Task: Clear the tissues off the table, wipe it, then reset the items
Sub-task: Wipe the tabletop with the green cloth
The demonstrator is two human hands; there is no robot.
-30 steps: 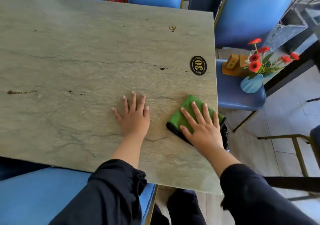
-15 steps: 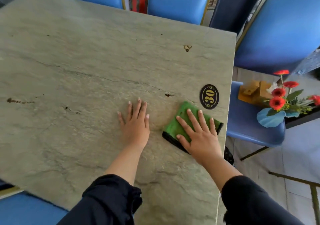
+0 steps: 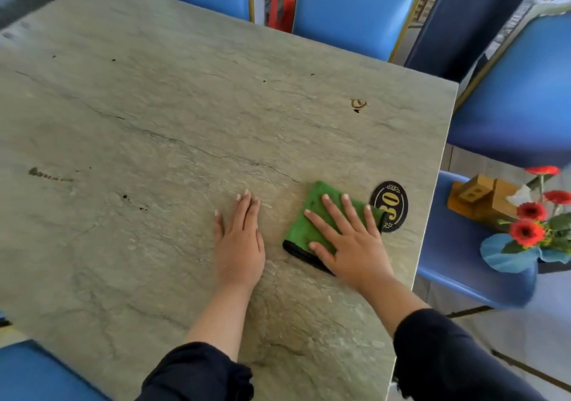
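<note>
The right hand [image 3: 352,246] lay flat, fingers spread, pressing the folded green cloth [image 3: 304,230] on the table [image 3: 154,107] beside the number plaque [image 3: 390,206]; the left hand [image 3: 239,246] rested open, holding nothing. Good wiping meant even pressure toward the dark specks [image 3: 133,201] — possibly stains. The flower vase [image 3: 509,258] and wooden tissue box [image 3: 482,198] waited on a blue chair [image 3: 448,246] — nothing obstructed.

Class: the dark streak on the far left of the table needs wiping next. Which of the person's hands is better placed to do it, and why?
Right hand: it already presses the green cloth flat, though it must sweep across. The left hand lies bare on the table, nearer the streak.
</note>
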